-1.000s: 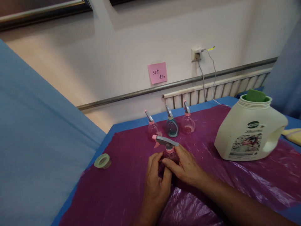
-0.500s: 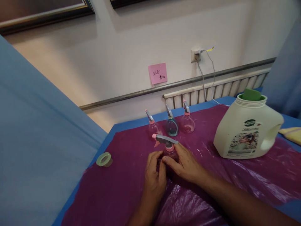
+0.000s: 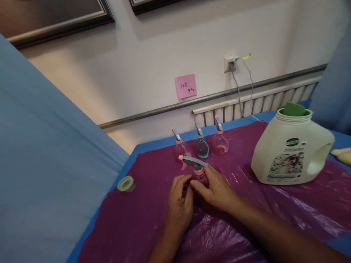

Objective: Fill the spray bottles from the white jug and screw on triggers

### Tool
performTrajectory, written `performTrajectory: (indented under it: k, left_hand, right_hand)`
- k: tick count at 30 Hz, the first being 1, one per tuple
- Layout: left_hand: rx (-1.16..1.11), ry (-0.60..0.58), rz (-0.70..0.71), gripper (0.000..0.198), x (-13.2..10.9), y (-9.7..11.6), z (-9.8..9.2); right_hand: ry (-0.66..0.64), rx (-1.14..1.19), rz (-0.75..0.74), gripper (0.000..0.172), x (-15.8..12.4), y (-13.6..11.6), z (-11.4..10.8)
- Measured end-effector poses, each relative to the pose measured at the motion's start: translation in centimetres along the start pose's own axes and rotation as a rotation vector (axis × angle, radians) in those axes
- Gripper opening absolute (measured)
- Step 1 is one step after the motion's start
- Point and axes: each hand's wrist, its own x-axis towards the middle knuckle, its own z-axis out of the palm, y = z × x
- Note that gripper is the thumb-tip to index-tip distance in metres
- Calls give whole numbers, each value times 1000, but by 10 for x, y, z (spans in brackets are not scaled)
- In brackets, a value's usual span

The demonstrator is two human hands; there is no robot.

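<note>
Between my hands stands a small spray bottle with a pink collar, a grey trigger head and a pink nozzle pointing left. My right hand is wrapped round its right side, thumb across the front. Curled against the lower left of the same bottle is my left hand, its thumb and fingertips close together; the bottle's lower part is hidden by both hands. Just behind stand three more spray bottles: a pink one, a teal one and another pink one with a little liquid.
A large cream detergent jug with a green scoop in its mouth stands at the right. A pale green cap lies at the left. Purple plastic sheeting covers the blue table. A blue curtain hangs at left; yellow cloth lies far right.
The view has shifted slightly, so the surroundings sit a little further right. Both hands keep their hold on the spray bottle, with hardly any movement.
</note>
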Motion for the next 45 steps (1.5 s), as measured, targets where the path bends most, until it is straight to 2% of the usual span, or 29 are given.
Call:
performTrajectory:
  k: [6, 12, 32, 39, 45]
  left_hand:
    - [22, -10, 15, 24, 2, 1, -3]
    - [31, 1, 29, 22, 3, 3, -5]
    - [93, 61, 113, 27, 3, -2, -6]
    - [72, 47, 82, 26, 2, -5, -5]
    - [48, 45, 21, 24, 1, -2, -5]
  right_hand:
    - [36, -1, -1, 18, -1, 0, 3]
    - [31, 16, 0, 15, -2, -1, 3]
    - [19, 1, -48, 21, -3, -2, 3]
    - [52, -26, -67, 16, -3, 1, 6]
    - [35, -27, -53, 19, -2, 0, 5]
